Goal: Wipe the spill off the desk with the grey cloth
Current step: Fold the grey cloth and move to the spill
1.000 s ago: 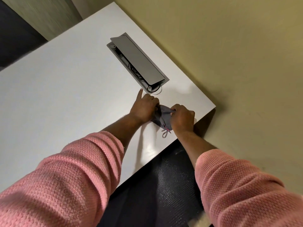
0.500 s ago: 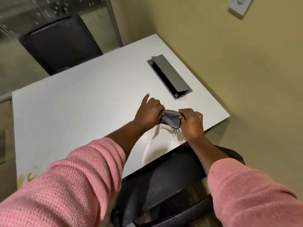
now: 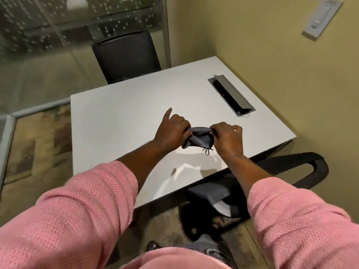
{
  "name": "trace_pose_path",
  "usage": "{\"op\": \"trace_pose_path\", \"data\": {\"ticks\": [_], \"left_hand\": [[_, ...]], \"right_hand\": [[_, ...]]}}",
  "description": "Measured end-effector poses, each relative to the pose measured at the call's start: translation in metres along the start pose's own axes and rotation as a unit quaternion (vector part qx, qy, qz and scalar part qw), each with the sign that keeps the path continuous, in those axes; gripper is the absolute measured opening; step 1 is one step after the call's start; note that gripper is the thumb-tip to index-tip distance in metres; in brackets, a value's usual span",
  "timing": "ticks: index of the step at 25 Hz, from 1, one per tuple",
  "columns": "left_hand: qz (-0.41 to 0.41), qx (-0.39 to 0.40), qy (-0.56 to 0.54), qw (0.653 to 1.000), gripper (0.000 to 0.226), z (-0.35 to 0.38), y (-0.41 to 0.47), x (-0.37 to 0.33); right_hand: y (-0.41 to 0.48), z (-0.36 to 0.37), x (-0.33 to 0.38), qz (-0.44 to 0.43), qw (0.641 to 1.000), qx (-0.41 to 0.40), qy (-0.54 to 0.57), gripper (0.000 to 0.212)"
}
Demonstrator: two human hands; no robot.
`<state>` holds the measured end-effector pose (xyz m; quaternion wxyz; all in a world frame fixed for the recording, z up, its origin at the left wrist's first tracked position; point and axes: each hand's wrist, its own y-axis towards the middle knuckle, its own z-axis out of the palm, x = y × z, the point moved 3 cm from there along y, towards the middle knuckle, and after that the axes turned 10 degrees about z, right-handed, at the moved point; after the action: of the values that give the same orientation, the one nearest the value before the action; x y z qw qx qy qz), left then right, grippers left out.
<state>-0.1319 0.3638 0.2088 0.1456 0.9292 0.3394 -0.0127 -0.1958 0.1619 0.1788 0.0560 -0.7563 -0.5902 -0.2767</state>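
A small grey cloth (image 3: 198, 137) with a thin loop of thread hanging from its lower edge is stretched between both hands, just above the white desk (image 3: 120, 117). My left hand (image 3: 172, 130) pinches its left end, index finger pointing away. My right hand (image 3: 228, 138) pinches the right end. A pale, shiny wet patch (image 3: 186, 168) lies on the desk near its front edge, just below the cloth. Both arms wear pink knitted sleeves.
A grey cable hatch (image 3: 231, 95) with its lid raised is set in the desk's right side, near the yellow wall. One black chair (image 3: 126, 55) stands behind the desk, another (image 3: 272, 171) under its front right corner. A glass partition is at the left.
The camera has pulled back and up, so more of the desk and room shows. Both hands have kept hold of the cloth and drawn it out wider between them.
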Motion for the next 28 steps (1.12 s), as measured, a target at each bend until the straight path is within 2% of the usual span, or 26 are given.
{"op": "trace_pose_path", "data": {"ticks": [6, 9, 12, 18, 23, 28], "left_hand": [[-0.08, 0.046, 0.003, 0.996, 0.025, -0.047, -0.119, 0.041], [-0.141, 0.053, -0.011, 0.988, 0.025, -0.048, -0.195, 0.07], [-0.17, 0.054, -0.026, 0.984, 0.023, -0.036, -0.223, 0.066], [-0.31, 0.065, -0.081, 0.945, 0.025, 0.017, -0.313, 0.066], [-0.368, 0.069, -0.114, 0.92, 0.024, 0.065, -0.329, 0.052], [-0.438, 0.108, -0.124, 0.884, 0.029, 0.112, -0.324, 0.046]], "right_hand": [[-0.051, 0.043, 0.098, -0.061, 0.996, 0.062, -0.025, 0.026], [-0.083, 0.081, 0.149, -0.097, 0.984, 0.141, -0.041, 0.027], [-0.1, 0.094, 0.153, -0.096, 0.977, 0.175, -0.068, 0.026], [-0.13, 0.151, 0.179, -0.166, 0.935, 0.301, -0.085, 0.023], [-0.14, 0.187, 0.151, -0.198, 0.895, 0.38, -0.122, 0.023], [-0.13, 0.228, 0.118, -0.208, 0.878, 0.417, -0.104, 0.039]]}}
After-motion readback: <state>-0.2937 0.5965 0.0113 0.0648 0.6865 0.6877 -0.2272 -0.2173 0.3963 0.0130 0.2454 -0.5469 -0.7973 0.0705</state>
